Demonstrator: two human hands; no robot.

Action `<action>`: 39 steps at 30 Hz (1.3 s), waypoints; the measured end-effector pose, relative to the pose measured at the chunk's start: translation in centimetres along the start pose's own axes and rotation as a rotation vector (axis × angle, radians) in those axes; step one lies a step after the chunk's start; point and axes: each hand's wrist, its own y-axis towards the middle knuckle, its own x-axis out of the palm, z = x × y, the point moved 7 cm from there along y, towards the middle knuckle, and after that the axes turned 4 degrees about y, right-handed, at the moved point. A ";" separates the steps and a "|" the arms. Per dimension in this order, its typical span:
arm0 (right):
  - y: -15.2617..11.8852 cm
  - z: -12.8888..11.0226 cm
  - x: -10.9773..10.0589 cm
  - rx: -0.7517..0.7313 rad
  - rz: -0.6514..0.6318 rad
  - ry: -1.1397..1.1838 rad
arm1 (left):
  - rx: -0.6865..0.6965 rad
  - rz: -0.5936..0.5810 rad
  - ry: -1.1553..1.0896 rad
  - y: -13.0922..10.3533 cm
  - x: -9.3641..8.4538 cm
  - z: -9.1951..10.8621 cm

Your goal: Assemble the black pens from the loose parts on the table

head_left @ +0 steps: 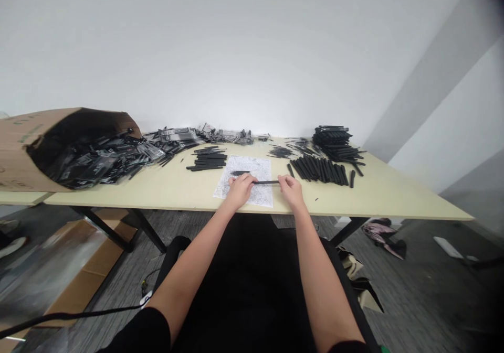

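A thin black stick (266,182) lies level between my two hands, just above the table's front part. My left hand (241,189) pinches its left end, and my right hand (290,189) grips its right end. Under them is a white sheet (262,200) covered in dark scribble-like marks. A small dark patch of thin black pieces (240,173) shows on the sheet behind my left hand. What exactly the stick is I cannot tell.
Left, an open cardboard box (23,153) spills packaged black items (106,159). Black sticks (208,159) lie left of the sheet. On the right are a row of thicker black tubes (321,170), a stacked black pile (334,137) and thin black pieces (280,151).
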 end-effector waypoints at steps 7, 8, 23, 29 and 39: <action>-0.3 -0.3 -0.2 0.028 0.025 -0.141 | 0.006 0.009 0.028 0.0 -0.2 0.2; -0.3 -0.3 -0.2 0.031 0.028 -0.133 | 0.006 0.010 0.031 -0.1 -0.3 0.3; 0.2 0.9 -2.6 -0.060 0.374 -0.281 | -0.266 0.188 0.038 -0.1 -1.9 -2.1; 0.5 1.9 -2.2 0.035 0.339 -0.357 | -0.336 0.200 0.141 1.3 -5.7 -5.8; 0.7 1.7 -1.7 0.104 0.242 -0.445 | -0.396 0.063 0.399 4.8 -9.4 -16.6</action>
